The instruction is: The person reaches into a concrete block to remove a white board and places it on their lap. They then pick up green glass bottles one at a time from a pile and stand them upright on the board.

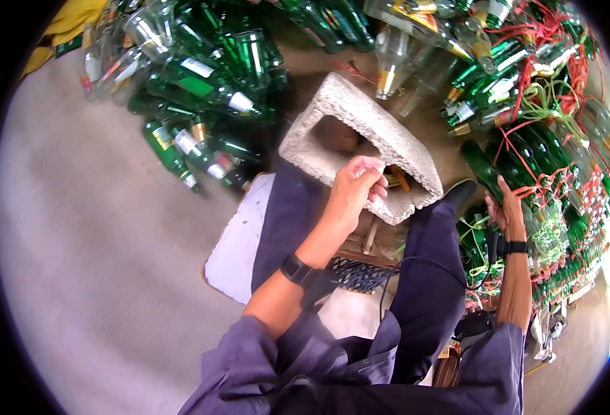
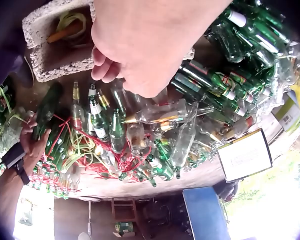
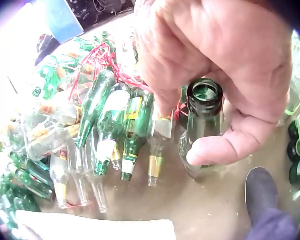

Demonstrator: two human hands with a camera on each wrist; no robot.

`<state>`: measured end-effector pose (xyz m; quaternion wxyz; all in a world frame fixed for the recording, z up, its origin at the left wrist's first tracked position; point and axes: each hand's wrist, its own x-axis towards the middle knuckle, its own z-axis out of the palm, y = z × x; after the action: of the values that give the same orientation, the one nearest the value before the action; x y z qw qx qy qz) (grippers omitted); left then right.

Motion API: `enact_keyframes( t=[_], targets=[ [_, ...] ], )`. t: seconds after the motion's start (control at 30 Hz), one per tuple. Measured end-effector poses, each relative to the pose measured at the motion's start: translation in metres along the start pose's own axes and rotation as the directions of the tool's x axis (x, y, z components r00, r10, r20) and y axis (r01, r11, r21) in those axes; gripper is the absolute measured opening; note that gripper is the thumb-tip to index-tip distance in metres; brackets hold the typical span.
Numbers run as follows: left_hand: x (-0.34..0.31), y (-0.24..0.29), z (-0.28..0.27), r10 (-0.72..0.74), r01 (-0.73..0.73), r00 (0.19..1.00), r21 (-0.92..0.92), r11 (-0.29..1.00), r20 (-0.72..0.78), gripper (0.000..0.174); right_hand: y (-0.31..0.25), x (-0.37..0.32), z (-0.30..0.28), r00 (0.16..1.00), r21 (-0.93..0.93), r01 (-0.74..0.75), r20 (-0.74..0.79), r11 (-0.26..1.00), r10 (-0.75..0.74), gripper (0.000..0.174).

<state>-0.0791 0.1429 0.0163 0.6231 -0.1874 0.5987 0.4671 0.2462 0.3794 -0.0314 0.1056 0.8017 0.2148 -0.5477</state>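
My left hand hovers over a grey concrete block, its fingers curled and nothing visible in them. In the left wrist view those fingertips are bent in toward the palm beside the block's rough edge. On the right, my right hand grips a green glass bottle. The right wrist view has the bottle's open mouth close to the palm and the thumb lying across the neck. Inside the block's near hollow lies an orange-brown stick-like piece, with pale green string beside it.
Green bottles lie heaped on the floor at the left, and clear ones behind the block. Along the right stand bottle bundles tied with red string. A white board lies by the left leg; a shoe is near the bundles.
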Motion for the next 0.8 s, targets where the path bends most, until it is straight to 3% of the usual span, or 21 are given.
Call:
enact_keyframes(
  t=[0.1, 0.27, 0.43, 0.5, 0.57, 0.6, 0.63, 0.73, 0.8],
  targets=[
    [0.007, -0.003, -0.023, -0.007, -0.003, 0.994, -0.094, 0.996, -0.106, 0.016, 0.01, -0.025, 0.008, 0.999, 0.177, 0.03, -0.039, 0.984, -0.023, 0.045],
    [-0.01, 0.005, -0.038, -0.038, 0.016, 0.993, -0.184, 0.983, -0.115, 0.015, 0.019, -0.033, 0.019, 0.999, 0.227, -0.004, -0.033, 0.974, 0.012, 0.067],
    [-0.041, 0.008, -0.045, -0.053, 0.036, 0.998, -0.332, 0.943, -0.043, 0.016, 0.037, -0.027, 0.023, 0.997, 0.222, -0.074, -0.001, 0.972, 0.076, 0.066],
    [-0.051, 0.009, -0.043, -0.067, 0.056, 0.998, -0.424, 0.904, -0.011, 0.017, 0.042, -0.032, 0.026, 0.967, 0.351, -0.241, 0.011, 0.905, 0.254, 0.054],
    [-0.053, 0.004, -0.041, -0.066, 0.061, 0.998, -0.481, 0.874, 0.007, 0.017, 0.053, -0.044, 0.03, 0.955, 0.256, -0.288, 0.004, 0.923, 0.296, 0.064],
    [-0.053, 0.004, -0.04, -0.085, 0.087, 0.996, -0.483, 0.871, 0.027, 0.017, 0.056, -0.044, 0.03, 0.924, 0.247, -0.38, 0.147, 0.891, 0.353, 0.066],
    [-0.051, 0.003, -0.04, -0.105, 0.114, 0.993, -0.485, 0.867, 0.047, 0.018, 0.059, -0.044, 0.03, 0.916, 0.241, -0.398, 0.156, 0.885, 0.37, 0.065],
    [-0.046, 0.007, -0.046, -0.12, 0.125, 0.992, -0.465, 0.876, 0.04, 0.019, 0.05, -0.067, 0.059, 0.931, 0.222, -0.362, 0.126, 0.905, 0.342, 0.055],
    [-0.039, 0.014, -0.052, -0.076, 0.081, 0.997, -0.486, 0.87, 0.03, 0.02, 0.031, -0.093, 0.098, 0.938, 0.156, -0.282, 0.252, 0.947, 0.238, 0.046]
  ],
)
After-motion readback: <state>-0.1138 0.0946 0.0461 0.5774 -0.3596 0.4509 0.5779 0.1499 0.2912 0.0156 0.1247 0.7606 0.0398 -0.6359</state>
